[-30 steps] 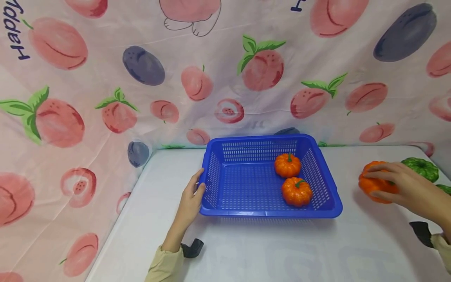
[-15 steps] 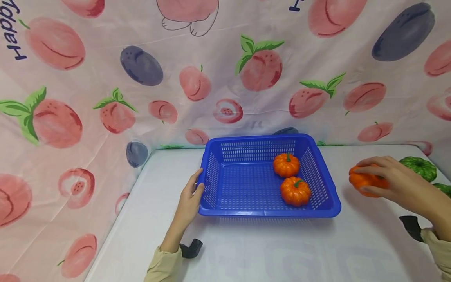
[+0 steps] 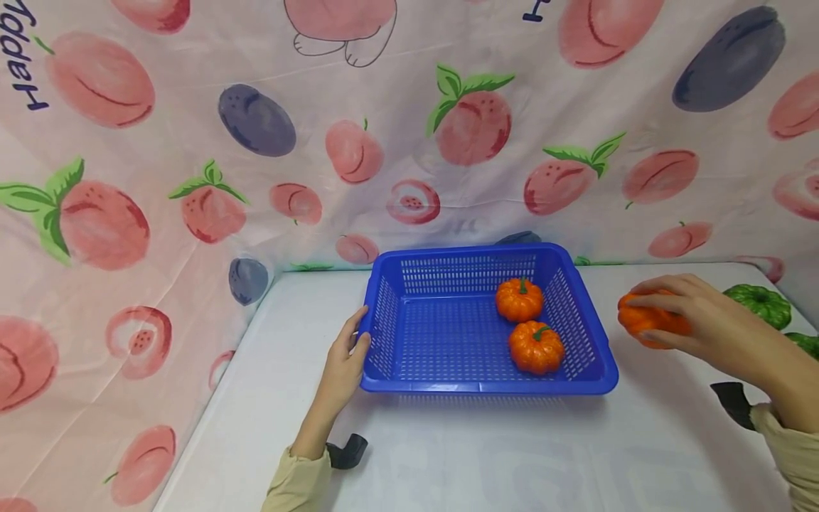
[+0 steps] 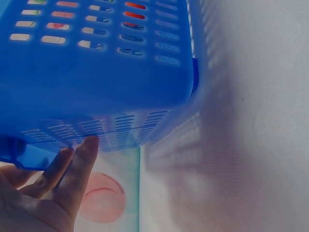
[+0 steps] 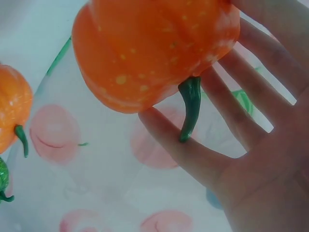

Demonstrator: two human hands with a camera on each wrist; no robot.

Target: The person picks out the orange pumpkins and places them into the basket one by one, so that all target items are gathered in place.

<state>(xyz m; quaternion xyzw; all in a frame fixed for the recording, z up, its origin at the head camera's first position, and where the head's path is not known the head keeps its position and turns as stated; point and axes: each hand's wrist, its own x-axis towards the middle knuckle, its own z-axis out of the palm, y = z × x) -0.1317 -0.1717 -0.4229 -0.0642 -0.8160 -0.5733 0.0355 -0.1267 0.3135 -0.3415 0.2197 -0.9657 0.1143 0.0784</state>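
Note:
A blue plastic basket (image 3: 483, 387) stands on the white table. Inside it, near its right end, sit two orange pumpkins: a back pumpkin (image 3: 518, 301) and a front pumpkin (image 3: 536, 348). At the basket's left end, my left hand (image 3: 342, 366) touches the outer side; in the left wrist view its straight fingers (image 4: 87, 150) rest against the slotted wall. To the right of the basket, my right hand (image 3: 710, 323) grips a third orange pumpkin (image 3: 649, 320). This pumpkin's dark green stem (image 5: 190, 104) points toward the palm in the right wrist view, with the thumb and fingers spread around it.
Beyond the right hand lie a green pumpkin (image 3: 760, 306) and another green one (image 3: 805, 344) cut off by the frame edge. The right wrist view shows one more orange pumpkin (image 5: 12, 106) at its left edge. A fruit-patterned cloth (image 3: 461, 199) hangs behind the table (image 3: 448, 462).
My right hand has moved left, toward the basket, carrying the orange pumpkin. The left hand and the basket stay where they were.

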